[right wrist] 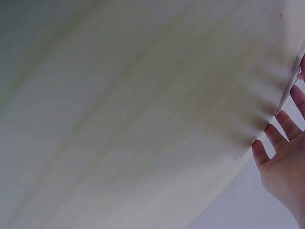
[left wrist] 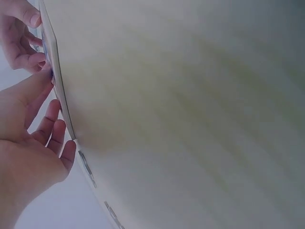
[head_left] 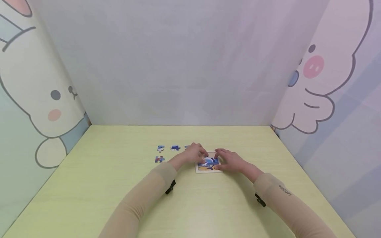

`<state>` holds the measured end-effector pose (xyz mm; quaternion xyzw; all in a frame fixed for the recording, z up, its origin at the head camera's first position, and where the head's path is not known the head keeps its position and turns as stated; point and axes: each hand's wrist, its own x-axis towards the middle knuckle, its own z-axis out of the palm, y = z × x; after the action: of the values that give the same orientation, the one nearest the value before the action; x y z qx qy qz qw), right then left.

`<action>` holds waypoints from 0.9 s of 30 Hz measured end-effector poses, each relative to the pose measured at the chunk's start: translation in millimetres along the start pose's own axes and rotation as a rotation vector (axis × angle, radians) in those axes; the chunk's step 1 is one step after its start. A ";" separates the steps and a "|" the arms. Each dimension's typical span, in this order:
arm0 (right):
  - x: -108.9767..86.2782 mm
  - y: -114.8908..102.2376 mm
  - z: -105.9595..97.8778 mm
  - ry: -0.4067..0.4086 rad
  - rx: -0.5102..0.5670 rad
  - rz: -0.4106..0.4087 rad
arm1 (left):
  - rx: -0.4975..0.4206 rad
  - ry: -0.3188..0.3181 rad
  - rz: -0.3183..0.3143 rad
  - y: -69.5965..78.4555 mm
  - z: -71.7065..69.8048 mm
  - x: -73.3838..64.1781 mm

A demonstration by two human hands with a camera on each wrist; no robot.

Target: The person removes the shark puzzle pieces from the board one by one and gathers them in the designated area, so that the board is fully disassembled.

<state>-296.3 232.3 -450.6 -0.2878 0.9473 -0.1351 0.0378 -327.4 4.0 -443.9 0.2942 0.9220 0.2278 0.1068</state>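
1. Fingers and thumb of the left hand (head_left: pixel 192 153) bend, slightly parted, over the puzzle board (head_left: pixel 205 171); whether they pinch a piece, I cannot tell.
2. Right hand (head_left: pixel 231 161), loosely spread and enclosing nothing, touches the board's right side, probably steadying it.
3. Both forearms angle inward from the board's near side.
4. Loose pieces (head_left: pixel 159 159) lie left of the board, presumably for easy reach.

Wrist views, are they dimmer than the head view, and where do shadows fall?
Head view: brighter, soft shadow beside the right arm; left wrist view: dim, hazy, greenish streaks across the table; right wrist view: also dim, blurry finger shadows by the right hand.
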 end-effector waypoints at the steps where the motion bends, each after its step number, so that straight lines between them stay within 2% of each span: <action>1: -0.4 -0.5 -0.6 -0.006 0.007 0.013 | -0.003 0.000 0.000 0.0 0.4 0.2; 10: -2.2 -3.8 -1.8 -0.007 0.005 0.017 | -0.029 0.020 -0.007 0.8 2.2 2.1; 14: -2.0 -4.0 -1.6 -0.002 0.003 0.009 | -0.082 0.027 -0.009 -0.2 2.8 3.4; 21: -2.3 -5.1 -3.1 -0.004 0.014 0.011 | -0.220 0.024 0.037 -2.2 3.0 5.4; 27: -0.8 -1.4 -0.3 -0.006 0.003 0.017 | -0.258 0.027 0.050 2.5 0.5 3.4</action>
<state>-294.9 231.6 -449.9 -0.2802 0.9495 -0.1351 0.0421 -328.8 7.9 -443.3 0.2977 0.8788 0.3513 0.1255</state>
